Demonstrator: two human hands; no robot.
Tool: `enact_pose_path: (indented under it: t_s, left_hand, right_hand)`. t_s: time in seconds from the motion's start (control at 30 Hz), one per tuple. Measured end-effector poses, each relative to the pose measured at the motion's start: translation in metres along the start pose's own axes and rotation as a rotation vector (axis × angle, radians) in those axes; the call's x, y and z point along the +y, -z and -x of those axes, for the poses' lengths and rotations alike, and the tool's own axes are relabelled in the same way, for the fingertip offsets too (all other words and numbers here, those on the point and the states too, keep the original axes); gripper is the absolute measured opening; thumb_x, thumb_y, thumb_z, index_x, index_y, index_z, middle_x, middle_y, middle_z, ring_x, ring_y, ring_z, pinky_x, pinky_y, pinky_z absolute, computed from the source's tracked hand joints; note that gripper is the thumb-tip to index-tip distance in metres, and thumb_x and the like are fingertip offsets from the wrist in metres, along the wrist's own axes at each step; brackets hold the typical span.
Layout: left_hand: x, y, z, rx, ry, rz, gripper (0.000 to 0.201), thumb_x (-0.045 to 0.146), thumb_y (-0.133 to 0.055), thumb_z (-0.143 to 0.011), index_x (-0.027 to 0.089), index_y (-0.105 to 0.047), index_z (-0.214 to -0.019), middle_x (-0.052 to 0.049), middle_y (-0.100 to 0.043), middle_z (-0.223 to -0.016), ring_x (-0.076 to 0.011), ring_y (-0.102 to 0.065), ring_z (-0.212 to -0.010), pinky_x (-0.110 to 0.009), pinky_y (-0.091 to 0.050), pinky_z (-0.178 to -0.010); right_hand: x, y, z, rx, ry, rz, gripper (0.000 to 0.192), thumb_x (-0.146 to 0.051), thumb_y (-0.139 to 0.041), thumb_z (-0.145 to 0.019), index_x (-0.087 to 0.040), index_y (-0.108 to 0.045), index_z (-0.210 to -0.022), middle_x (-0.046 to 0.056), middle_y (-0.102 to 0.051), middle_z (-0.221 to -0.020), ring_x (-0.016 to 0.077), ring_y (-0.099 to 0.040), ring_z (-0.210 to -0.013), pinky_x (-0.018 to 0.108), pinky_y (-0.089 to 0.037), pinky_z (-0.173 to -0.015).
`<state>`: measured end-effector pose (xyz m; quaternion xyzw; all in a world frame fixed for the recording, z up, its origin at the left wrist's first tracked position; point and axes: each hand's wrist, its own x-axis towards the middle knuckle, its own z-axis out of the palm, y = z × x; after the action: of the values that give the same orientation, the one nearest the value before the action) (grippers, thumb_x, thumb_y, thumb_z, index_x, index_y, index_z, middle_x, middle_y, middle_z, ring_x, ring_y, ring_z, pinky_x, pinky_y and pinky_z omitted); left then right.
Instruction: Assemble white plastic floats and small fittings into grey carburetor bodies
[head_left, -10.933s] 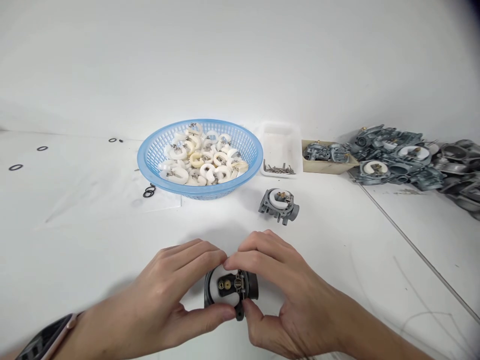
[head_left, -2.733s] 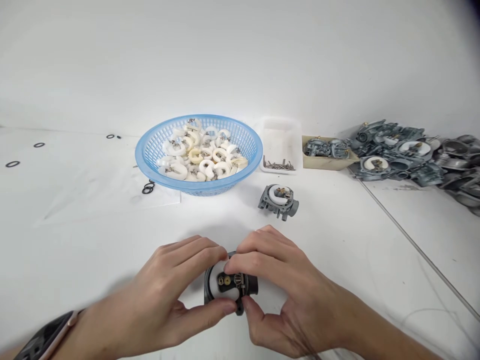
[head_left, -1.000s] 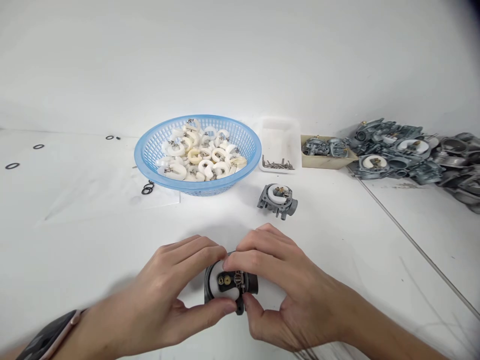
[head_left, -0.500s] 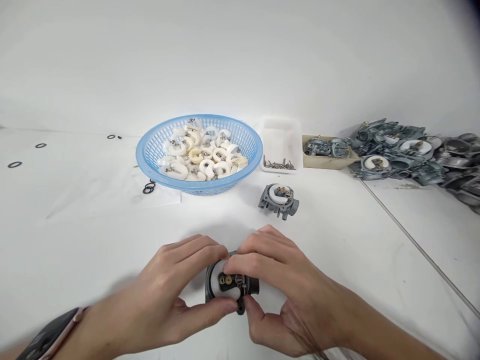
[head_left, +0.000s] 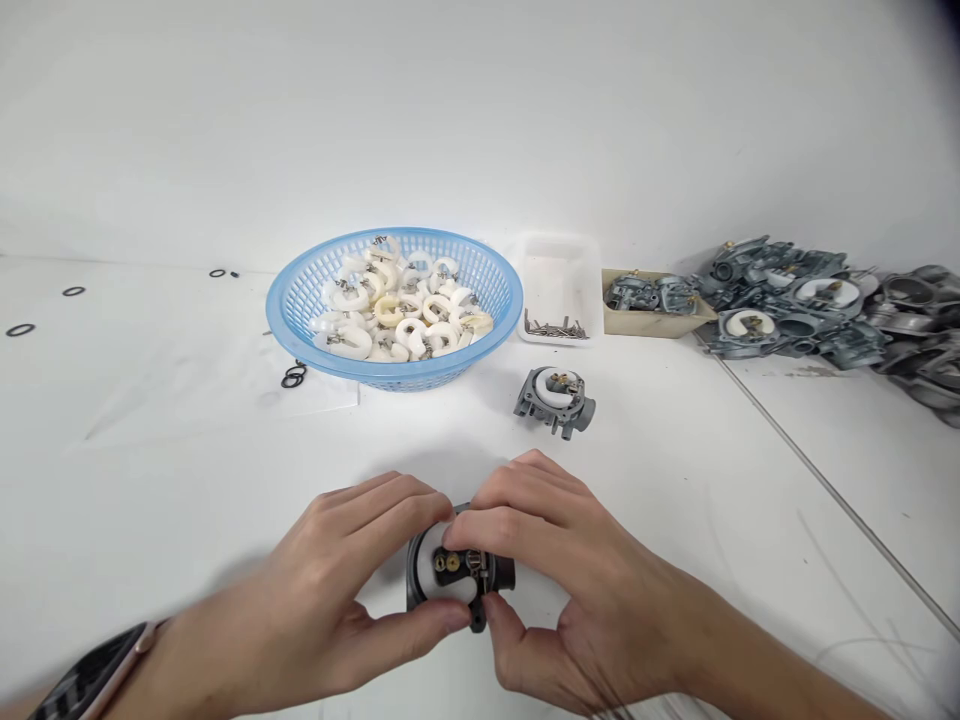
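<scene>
A carburetor body [head_left: 505, 574] rests on the white table between my hands, its open side facing up. A white C-shaped float [head_left: 430, 570] sits inside it, around two brass jets [head_left: 447, 563]. My left hand [head_left: 360, 585] is closed round the left side, fingers at the far edge and thumb along the near end of the float. From the right, my right hand [head_left: 574, 565] grips the same body; its index finger reaches over the far part of the float, and its thumb presses near the hinge. The fingers hide parts of the rim.
Several white floats fill a blue basket [head_left: 281, 335]. Metal pins [head_left: 555, 328] lie in a white tray [head_left: 592, 262]. Another carburetor [head_left: 556, 402] stands beyond my hands. More bodies sit in a beige box [head_left: 652, 323] and a heap [head_left: 806, 290] at right. Black O-rings [head_left: 293, 376] lie at left.
Both hands keep their grip on the carburetor body with almost the same finger positions. The whole view has shifted very slightly.
</scene>
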<state>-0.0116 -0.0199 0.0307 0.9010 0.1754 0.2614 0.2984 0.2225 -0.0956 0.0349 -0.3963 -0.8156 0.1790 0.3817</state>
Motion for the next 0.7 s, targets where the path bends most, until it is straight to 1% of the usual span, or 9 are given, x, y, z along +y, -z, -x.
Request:
enact_pose_path:
  t_s: [0.23, 0.37, 0.5, 0.7]
  left_hand:
    - [-0.0014, 0.0006, 0.0010, -0.020, -0.005, -0.019, 0.026, 0.034, -0.074, -0.103, 0.028, -0.061, -0.125, 0.000, -0.074, -0.098, -0.0180, -0.073, -0.082, -0.027, -0.063, -0.071]
    - [-0.0006, 0.0014, 0.0015, -0.027, -0.002, -0.041, 0.023, 0.033, -0.071, -0.105, 0.027, -0.061, -0.124, -0.001, -0.074, -0.101, -0.0179, -0.074, -0.086, -0.025, -0.063, -0.076]
    - [-0.0005, 0.0008, 0.0010, -0.018, -0.014, -0.046, 0.024, 0.036, -0.072, -0.104, 0.028, -0.060, -0.124, -0.001, -0.074, -0.099, -0.0187, -0.073, -0.083, -0.026, -0.063, -0.073]
    - [-0.0015, -0.0002, 0.0004, -0.033, -0.002, -0.028, 0.025, 0.032, -0.075, -0.101, 0.028, -0.059, -0.121, 0.000, -0.074, -0.098, -0.0195, -0.073, -0.082, -0.028, -0.063, -0.072]
  right_hand:
    - [-0.0004, -0.0010, -0.0007, -0.006, 0.017, 0.003, 0.041, -0.007, -0.060, -0.080, -0.023, -0.062, -0.118, 0.000, -0.063, -0.093, 0.0172, -0.058, -0.077, 0.037, -0.052, -0.079]
    - [0.0010, -0.0021, 0.0003, 0.001, 0.023, 0.006, 0.040, -0.006, -0.060, -0.082, -0.022, -0.062, -0.119, 0.001, -0.063, -0.096, 0.0168, -0.059, -0.079, 0.037, -0.052, -0.081]
    - [0.0021, -0.0014, 0.0012, -0.005, 0.019, 0.009, 0.042, -0.007, -0.061, -0.081, -0.023, -0.061, -0.119, 0.001, -0.064, -0.095, 0.0174, -0.060, -0.078, 0.037, -0.052, -0.080]
    - [0.0017, -0.0001, -0.0003, 0.006, -0.017, 0.035, 0.038, -0.007, -0.060, -0.084, -0.024, -0.060, -0.118, 0.001, -0.067, -0.095, 0.0182, -0.063, -0.078, 0.038, -0.049, -0.077]
